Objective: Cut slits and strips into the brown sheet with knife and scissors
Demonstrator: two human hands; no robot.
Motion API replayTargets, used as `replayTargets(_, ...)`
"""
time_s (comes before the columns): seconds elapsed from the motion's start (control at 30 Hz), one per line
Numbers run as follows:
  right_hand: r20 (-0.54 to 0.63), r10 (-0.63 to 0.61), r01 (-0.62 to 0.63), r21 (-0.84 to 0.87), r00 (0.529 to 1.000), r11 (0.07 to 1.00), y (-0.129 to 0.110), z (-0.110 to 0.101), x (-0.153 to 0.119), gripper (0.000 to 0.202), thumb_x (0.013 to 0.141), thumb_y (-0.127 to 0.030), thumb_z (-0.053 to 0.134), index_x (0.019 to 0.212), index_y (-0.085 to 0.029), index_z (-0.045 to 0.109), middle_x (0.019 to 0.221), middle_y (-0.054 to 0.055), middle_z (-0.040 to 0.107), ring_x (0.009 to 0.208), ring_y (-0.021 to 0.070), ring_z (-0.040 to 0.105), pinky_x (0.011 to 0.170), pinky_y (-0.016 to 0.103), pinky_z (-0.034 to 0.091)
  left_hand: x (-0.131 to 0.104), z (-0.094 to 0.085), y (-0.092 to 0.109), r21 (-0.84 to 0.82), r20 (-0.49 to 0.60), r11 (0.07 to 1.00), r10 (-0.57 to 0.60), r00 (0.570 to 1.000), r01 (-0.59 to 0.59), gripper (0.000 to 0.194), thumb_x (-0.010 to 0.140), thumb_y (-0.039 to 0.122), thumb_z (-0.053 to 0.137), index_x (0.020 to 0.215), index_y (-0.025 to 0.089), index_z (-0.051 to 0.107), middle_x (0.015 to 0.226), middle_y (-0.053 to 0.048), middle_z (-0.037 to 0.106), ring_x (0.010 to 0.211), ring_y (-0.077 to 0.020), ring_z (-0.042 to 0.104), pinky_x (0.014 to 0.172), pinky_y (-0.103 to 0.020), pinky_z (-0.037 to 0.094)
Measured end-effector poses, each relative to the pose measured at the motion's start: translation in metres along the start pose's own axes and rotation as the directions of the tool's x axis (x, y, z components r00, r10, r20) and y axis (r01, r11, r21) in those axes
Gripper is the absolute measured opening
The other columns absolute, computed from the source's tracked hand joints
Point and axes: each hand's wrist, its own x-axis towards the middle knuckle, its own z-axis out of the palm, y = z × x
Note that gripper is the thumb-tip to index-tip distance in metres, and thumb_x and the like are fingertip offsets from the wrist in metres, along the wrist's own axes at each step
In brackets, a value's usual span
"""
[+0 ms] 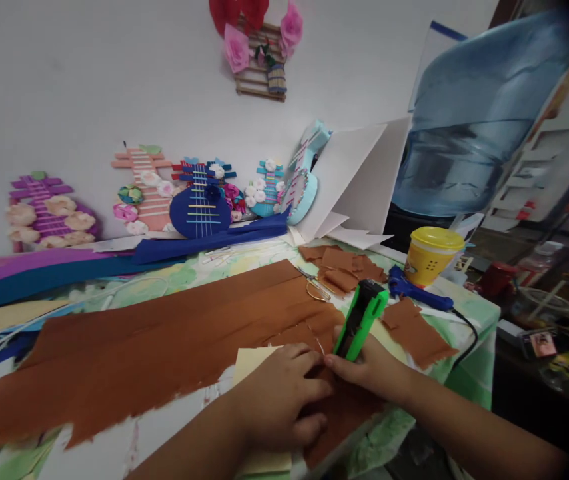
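Brown crepe paper point(164, 333) with ragged edges spreads across the table. My left hand point(284, 393) presses on its near right part with bent fingers, apparently gripping the paper there; the fingertips are partly hidden. Close against it, my right hand point(364, 363) is closed round a green and black tool point(360, 320), which stands tilted up from between thumb and fingers. Its lower end is hidden, so I cannot tell its exact kind. A thin light strand crosses the paper by my fingertips. Scissors point(314, 285) lie on the paper just beyond.
A blue glue gun point(419, 291) with a black cord lies at the right, beside a yellow-lidded tub point(434, 253). Brown scraps point(417, 331) are nearby. Decorated paper instruments point(200, 210) lean on the wall. White boards point(349, 177) and a large water bottle point(464, 133) stand behind.
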Motion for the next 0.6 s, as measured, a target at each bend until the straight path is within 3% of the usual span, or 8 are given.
replayTargets(0.23, -0.124, 0.061, -0.029, 0.247, 0.99, 0.969, 0.0076, -0.0066, -0.0006, 0.047, 0.061, -0.063, 0.049, 0.063, -0.017, 0.042, 0.059, -0.002, 0.04, 0.056, 0.0112, 0.036, 0.049, 0.023, 0.033, 0.0008, -0.0011, 0.0012, -0.033, 0.017, 0.999, -0.024, 1.0, 0.025, 0.035, 0.07, 0.033, 0.056, 0.103, 0.026, 0.05, 0.113, -0.003, 0.046, 0.1, -0.0223, 0.04, 0.087, -0.035, 0.031)
replayTargets(0.43, -0.032, -0.02, 0.026, 0.21, 0.999, 0.977, 0.0078, -0.0052, -0.0008, 0.048, 0.061, -0.063, 0.05, 0.059, -0.017, 0.038, 0.057, -0.003, 0.033, 0.054, 0.0095, 0.031, 0.047, 0.021, 0.03, 0.0015, -0.0014, 0.0014, -0.047, 0.029, 0.999, -0.021, 0.999, 0.022, 0.043, 0.068, 0.031, 0.058, 0.108, 0.022, 0.047, 0.111, -0.003, 0.048, 0.098, -0.0208, 0.04, 0.088, -0.033, 0.03)
replayTargets(0.6, -0.05, -0.02, 0.028, 0.181, 0.999, 0.983, 0.0105, -0.0041, -0.0015, 0.049, 0.06, -0.064, 0.05, 0.057, -0.017, 0.038, 0.057, -0.003, 0.033, 0.055, 0.0099, 0.031, 0.048, 0.022, 0.029, 0.0006, -0.001, 0.0007, -0.05, 0.028, 0.998, -0.035, 0.999, 0.036, 0.044, 0.069, 0.033, 0.056, 0.11, 0.023, 0.046, 0.112, -0.004, 0.047, 0.101, -0.0221, 0.039, 0.089, -0.035, 0.03)
